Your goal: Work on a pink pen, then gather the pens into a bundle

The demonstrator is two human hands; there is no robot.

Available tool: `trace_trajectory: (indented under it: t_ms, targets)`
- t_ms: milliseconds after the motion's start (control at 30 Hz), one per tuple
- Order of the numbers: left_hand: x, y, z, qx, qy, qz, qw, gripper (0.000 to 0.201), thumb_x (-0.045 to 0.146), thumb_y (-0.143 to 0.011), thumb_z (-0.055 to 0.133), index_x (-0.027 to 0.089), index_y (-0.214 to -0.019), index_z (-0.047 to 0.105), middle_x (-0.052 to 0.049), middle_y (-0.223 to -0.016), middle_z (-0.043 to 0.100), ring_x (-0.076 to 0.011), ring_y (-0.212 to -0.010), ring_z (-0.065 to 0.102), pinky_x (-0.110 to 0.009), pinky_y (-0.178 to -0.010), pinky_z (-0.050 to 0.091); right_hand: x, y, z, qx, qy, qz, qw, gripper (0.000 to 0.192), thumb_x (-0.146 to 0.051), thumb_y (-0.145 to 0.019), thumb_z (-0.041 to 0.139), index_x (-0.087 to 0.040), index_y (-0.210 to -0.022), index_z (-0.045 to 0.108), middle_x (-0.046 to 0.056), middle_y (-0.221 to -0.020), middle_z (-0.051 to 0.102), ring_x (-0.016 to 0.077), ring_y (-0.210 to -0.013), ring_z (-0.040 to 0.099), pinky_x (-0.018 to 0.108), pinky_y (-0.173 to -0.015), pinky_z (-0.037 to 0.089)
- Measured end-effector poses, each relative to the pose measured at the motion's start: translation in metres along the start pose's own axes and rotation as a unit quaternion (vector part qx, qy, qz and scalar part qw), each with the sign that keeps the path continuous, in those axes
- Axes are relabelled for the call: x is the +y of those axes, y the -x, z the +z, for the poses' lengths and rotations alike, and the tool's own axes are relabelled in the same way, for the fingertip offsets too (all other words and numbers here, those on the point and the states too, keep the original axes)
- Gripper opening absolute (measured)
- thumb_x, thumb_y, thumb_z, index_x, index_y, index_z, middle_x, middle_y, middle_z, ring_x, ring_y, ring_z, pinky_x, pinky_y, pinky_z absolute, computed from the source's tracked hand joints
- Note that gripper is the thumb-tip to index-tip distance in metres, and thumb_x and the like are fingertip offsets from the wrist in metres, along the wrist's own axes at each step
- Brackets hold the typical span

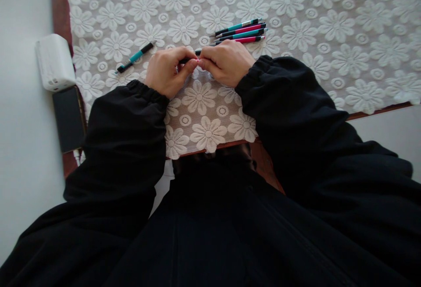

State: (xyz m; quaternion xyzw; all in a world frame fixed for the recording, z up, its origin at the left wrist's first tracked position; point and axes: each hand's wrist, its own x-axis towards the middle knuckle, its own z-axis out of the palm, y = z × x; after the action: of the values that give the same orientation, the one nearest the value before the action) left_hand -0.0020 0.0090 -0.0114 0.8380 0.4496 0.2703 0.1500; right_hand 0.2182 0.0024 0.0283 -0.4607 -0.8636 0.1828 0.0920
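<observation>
On the lace-covered table (329, 37), your left hand (166, 71) and right hand (226, 62) meet, fingertips pinched on a pink-and-black pen (190, 60) between them. It looks light, stiff and slick, so grip the barrel ends; four more pens (241, 31) lie at 1 o'clock, a teal pen (136, 56) at 10.

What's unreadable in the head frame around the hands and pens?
- Pen between left hand and right hand: fingers cover nearly all of it; head view.
- Four stacked pens: markings too small.
- Dark flat device by the white box: type unclear.
- Table: hidden under the lace cloth.
</observation>
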Motion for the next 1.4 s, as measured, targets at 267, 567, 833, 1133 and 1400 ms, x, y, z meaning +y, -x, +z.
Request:
trace_trajectory:
  t_ms: [267,567,833,1133,1400]
  targets:
    - [0.004,0.002,-0.005,-0.019,0.012,-0.016,1.0,0.032,0.065,-0.094,0.058,0.038,-0.103,0.071,0.004,-0.09,0.073,-0.0198,-0.075,0.06,-0.038,-0.073,0.047,0.007,-0.004,0.01,0.037,0.07,-0.035,0.996,0.049,-0.051,-0.102,0.032,-0.025,-0.118,0.07,0.006,-0.11,0.074,0.0231,-0.099,0.065,0.034,-0.082,0.038]
    - [0.004,0.001,-0.004,-0.011,0.022,-0.029,0.999,0.024,0.057,-0.091,0.065,0.037,-0.103,0.073,0.003,-0.096,0.075,-0.0202,-0.079,0.06,-0.04,-0.079,0.049,-0.006,-0.001,-0.001,0.008,0.115,-0.029,0.993,0.036,-0.036,-0.105,0.042,-0.018,-0.119,0.07,0.013,-0.112,0.075,0.0283,-0.103,0.068,0.034,-0.07,0.027]
    - [0.005,0.001,-0.005,0.015,-0.008,0.003,1.0,0.014,0.044,-0.092,0.066,0.036,-0.101,0.073,0.004,-0.093,0.075,-0.0177,-0.069,0.061,-0.038,-0.072,0.052,0.005,-0.003,0.008,0.056,0.112,-0.059,0.99,0.036,-0.04,-0.104,0.042,-0.021,-0.112,0.071,0.01,-0.102,0.075,0.0295,-0.097,0.07,0.033,-0.068,0.03]
    - [0.006,0.002,-0.006,0.001,-0.001,0.009,1.0,0.029,0.058,-0.095,0.062,0.034,-0.106,0.073,0.002,-0.097,0.075,-0.0184,-0.072,0.062,-0.04,-0.076,0.054,0.007,-0.004,0.009,0.046,0.091,-0.04,0.994,0.049,-0.05,-0.099,0.033,-0.029,-0.123,0.069,0.008,-0.11,0.075,0.028,-0.105,0.068,0.041,-0.084,0.047]
    - [0.007,0.0,-0.006,-0.01,0.041,-0.006,0.999,0.032,0.057,-0.09,0.069,0.035,-0.114,0.068,0.002,-0.099,0.075,-0.0187,-0.079,0.066,-0.037,-0.07,0.053,0.004,-0.001,0.004,0.03,0.107,-0.083,0.99,0.047,-0.04,-0.103,0.036,-0.011,-0.122,0.068,0.018,-0.108,0.072,0.0438,-0.112,0.068,0.053,-0.09,0.053]
